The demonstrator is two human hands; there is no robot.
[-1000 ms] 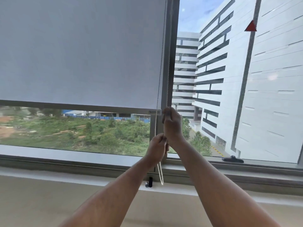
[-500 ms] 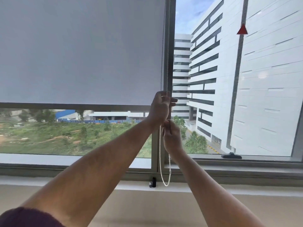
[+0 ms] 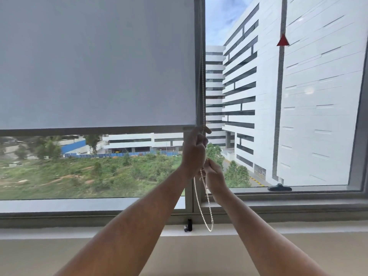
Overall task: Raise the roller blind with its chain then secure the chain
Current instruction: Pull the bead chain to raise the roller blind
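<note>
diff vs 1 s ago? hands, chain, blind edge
The left hand went from below the right hand to above it, re-gripping the chain up by the blind's bottom bar; the right hand dropped a little and keeps its grip. The bar hardly moved against the view outside. The chain's loop still hangs free beside the black clip on the sill.

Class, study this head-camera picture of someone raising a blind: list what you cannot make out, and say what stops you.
- Top of the blind and chain: cut off by the picture's upper edge.
- Chain inside the left hand and right hand: covered by fingers.
- Small black fitting on the sill: too small to identify.
- Person's elbows: below the lower edge.
</note>
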